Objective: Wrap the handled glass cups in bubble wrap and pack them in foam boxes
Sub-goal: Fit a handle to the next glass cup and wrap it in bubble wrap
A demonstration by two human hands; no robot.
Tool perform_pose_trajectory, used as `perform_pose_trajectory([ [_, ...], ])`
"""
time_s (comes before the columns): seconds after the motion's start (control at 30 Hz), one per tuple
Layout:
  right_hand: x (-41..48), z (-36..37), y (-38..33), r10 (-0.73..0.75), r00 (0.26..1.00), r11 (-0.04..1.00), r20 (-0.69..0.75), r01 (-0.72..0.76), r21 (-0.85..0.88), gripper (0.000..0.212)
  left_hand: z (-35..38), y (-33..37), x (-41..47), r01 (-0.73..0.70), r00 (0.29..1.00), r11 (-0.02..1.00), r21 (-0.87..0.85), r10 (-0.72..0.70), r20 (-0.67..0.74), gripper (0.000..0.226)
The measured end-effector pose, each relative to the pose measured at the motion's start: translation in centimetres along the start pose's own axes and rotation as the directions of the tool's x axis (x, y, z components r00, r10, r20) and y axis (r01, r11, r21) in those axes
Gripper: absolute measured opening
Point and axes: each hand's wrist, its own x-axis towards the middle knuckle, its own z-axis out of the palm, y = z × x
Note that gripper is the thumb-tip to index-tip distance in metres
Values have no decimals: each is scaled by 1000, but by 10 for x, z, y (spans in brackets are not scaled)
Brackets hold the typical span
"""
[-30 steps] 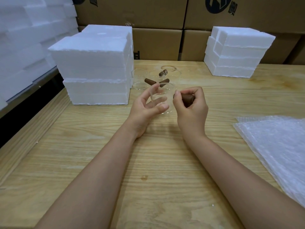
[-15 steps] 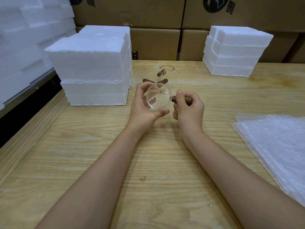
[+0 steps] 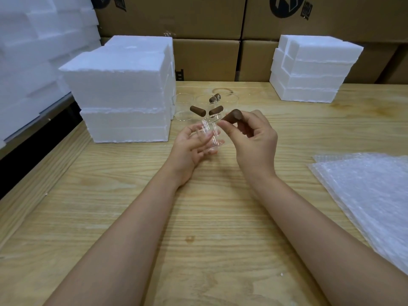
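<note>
A clear glass cup (image 3: 210,134) with a brown wooden handle (image 3: 234,114) is held above the wooden table (image 3: 198,217) at centre. My right hand (image 3: 254,138) pinches the handle between thumb and fingers. My left hand (image 3: 192,146) cradles the glass body from the left and below, palm up. Behind them stand several more glass cups (image 3: 198,107) with brown handles. A pile of bubble wrap sheets (image 3: 371,195) lies at the right. White foam boxes (image 3: 123,89) are stacked at the left, and another foam stack (image 3: 313,67) stands at the back right.
Cardboard cartons (image 3: 207,40) line the back wall behind the table. More white foam pieces (image 3: 33,51) are piled beyond the table's left edge, with a dark gap below them.
The cup has been turned in my hands: its handle now points up and right. My right hand rose slightly, and my left hand opened more under the glass.
</note>
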Motion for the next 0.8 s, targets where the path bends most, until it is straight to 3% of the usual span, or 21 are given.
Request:
perform_pose_trajectory([
  [0.17, -2, 2, -2, -91, 996, 992, 27, 93, -84, 20, -3, 2, 1, 71, 997, 997, -28, -69, 37, 22],
  [0.5, -10, 10, -15, 16, 986, 1000, 168, -13, -14, 32, -2, 6, -3, 139, 987, 984, -107, -129, 94, 39],
  [0.7, -9, 8, -13, 27, 968, 999, 248, -32, 16, 27, -3, 8, -3, 122, 983, 971, -205, -90, 158, 32],
  [0.8, -10, 8, -10, 31, 963, 999, 268, -40, 31, 26, -3, 10, -3, 92, 983, 968, -234, -51, 177, 53],
])
